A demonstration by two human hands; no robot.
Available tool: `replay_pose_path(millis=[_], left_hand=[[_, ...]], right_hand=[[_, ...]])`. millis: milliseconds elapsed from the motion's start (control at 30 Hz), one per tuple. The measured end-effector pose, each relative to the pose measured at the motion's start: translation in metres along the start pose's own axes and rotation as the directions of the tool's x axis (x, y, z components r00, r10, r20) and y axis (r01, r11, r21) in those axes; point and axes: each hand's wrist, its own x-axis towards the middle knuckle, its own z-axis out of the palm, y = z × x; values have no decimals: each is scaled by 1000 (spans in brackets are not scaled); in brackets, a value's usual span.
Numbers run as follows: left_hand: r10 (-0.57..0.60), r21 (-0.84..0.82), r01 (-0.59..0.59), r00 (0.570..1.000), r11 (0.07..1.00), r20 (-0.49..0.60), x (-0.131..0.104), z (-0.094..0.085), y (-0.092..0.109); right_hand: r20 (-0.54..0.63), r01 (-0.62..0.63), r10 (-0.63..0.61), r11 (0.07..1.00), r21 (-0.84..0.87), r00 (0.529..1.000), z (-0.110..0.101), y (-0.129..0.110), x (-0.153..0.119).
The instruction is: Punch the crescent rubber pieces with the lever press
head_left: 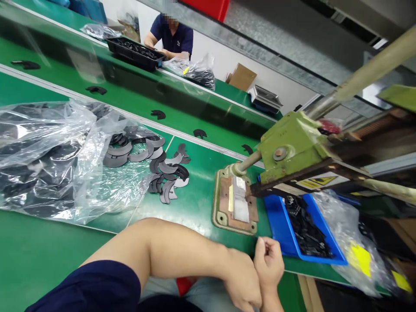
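My left hand (243,279) reaches across to the right, its fingers curled closed against the wrist of my other hand. What it may hold is hidden. My right hand (269,262) is curled with the thumb on the index finger, just in front of the press base; anything inside is too small to make out. A green hand press (289,143) leans in from the right. On its base (219,216) sits a metal fixture block (241,208). Black and grey curved pieces (169,171) lie loose in a pile left of the press.
A clear plastic bag (87,173) of dark curved parts spreads over the left table. A blue bin (334,255) with small black parts stands right of the press. Several black pieces lie spaced along the green belt (130,104). Across it, a person sits near a black tray (130,54).
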Motion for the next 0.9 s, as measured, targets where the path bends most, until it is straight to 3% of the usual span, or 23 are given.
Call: replay_pose_path(millis=[133, 267, 433, 600, 700, 767, 833, 900], left_hand=[[-26, 73, 22, 998, 997, 56, 2, 8, 2], [-24, 78, 17, 995, 997, 97, 10, 22, -5], [-35, 84, 28, 996, 996, 78, 11, 33, -8], [-19, 95, 15, 999, 995, 38, 1, 31, -6], [-17, 101, 14, 999, 995, 38, 0, 25, 0], [-55, 78, 51, 997, 996, 57, -4, 15, 13], [-175, 4, 176, 980, 984, 90, -21, -4, 37], [-318, -110, 336, 935, 935, 156, -56, -35, 62]], right_hand=[[-69, 150, -153, 988, -44, 986, 1, 4, -7], [-56, 293, -299, 952, -92, 953, 3, 9, -11], [-59, 372, -379, 922, -108, 923, 4, 10, -11], [-88, 431, -441, 896, -110, 893, 4, 7, -10], [-94, 437, -446, 894, -103, 890, 4, 5, -9], [-96, 437, -446, 893, -107, 890, 5, 4, -8], [-96, 433, -444, 894, -116, 891, 6, 3, -8], [-85, 426, -437, 896, -122, 895, 7, 4, -9]])
